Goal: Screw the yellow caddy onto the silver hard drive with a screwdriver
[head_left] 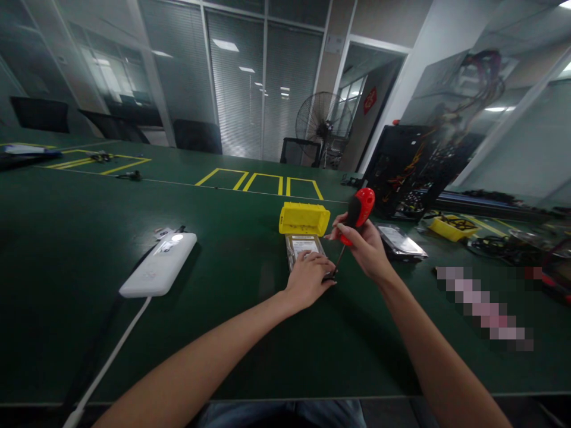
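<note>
A hard drive [303, 245] with a white label lies on the green table, partly covered by my left hand [310, 278]. The fingers of that hand are bent over the drive and grip its near right part. My right hand [368, 246] is closed around a red and black screwdriver [357, 208], held tilted. Its shaft points down to the near right corner of the drive, beside my left fingertips. Whether the tip sits in a screw is too small to tell. Touching or just behind the drive's far end is a yellow bin [304, 220] with small dark bits inside.
Right of my hands lies another hard drive [401, 242], with an open computer case [401, 169] behind it. A second yellow bin [452, 227] and cables [499, 248] are farther right. At left rests a white power bank [160, 267] with a cable toward the table's front edge.
</note>
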Tool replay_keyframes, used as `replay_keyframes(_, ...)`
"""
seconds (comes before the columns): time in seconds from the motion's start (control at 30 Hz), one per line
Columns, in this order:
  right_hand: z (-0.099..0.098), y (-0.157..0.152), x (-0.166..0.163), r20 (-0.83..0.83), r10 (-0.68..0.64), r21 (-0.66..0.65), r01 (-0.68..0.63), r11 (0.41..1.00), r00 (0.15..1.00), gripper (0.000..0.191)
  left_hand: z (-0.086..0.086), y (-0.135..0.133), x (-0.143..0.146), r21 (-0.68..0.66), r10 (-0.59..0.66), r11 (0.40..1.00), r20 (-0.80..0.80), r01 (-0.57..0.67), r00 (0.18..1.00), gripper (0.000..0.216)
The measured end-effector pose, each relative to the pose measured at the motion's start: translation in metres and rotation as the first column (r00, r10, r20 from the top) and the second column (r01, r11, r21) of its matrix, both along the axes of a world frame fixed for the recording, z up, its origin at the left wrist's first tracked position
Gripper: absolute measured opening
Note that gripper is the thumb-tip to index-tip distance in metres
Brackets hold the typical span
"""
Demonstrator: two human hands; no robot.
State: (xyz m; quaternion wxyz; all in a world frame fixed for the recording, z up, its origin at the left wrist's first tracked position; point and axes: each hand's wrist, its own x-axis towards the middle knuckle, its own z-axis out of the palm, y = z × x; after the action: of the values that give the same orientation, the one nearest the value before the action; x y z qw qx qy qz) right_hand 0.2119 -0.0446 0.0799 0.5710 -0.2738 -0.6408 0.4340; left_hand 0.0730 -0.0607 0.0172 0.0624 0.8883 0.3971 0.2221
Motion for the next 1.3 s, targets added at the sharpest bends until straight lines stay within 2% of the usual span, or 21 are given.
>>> replay_keyframes(0.37,-0.0016,0.0029,-0.0012,-0.042,0.019,-0.012,-0.02,1.0,0.999,0.034,-0.0028,-0.0001,0.0002,0.037,0.005,0.999,0.001,-0.005,1.0,0.025)
replay_keyframes(0.63,-0.0007,0.0028,-0.0011,0.002,-0.048,0.041,0.048,0.998,0.999,0.018,-0.0019,-0.0022,0.0,0.046,0.016,0.999,-0.017,-0.015,1.0,0.024)
replay_keyframes(0.9,0.0017,-0.0005,-0.0032,-0.058,0.002,0.027,0.0,1.0,0.998,0.024,-0.0011,-0.0021,-0.0006,0.041,0.011,0.999,-0.051,-0.009,0.999,0.027)
replay_keyframes(1.07,0.0034,-0.0004,-0.0014,-0.112,0.126,-0.036,-0.131,0.991,0.986,0.04,-0.0015,-0.0018,-0.0007,0.05,0.007,0.999,-0.055,-0.004,0.998,0.027)
replay_keyframes(1.2,0.001,0.0013,0.0011,-0.047,0.072,-0.013,-0.073,0.997,0.996,0.026,-0.0008,-0.0017,-0.0006,0.052,-0.001,0.999,-0.057,0.004,0.998,0.026)
replay_keyframes(1.3,0.0006,0.0008,0.0005,-0.009,0.031,0.004,-0.031,1.0,0.999,0.022,-0.0013,-0.0013,-0.0001,0.052,0.006,0.999,-0.067,-0.002,0.998,0.026)
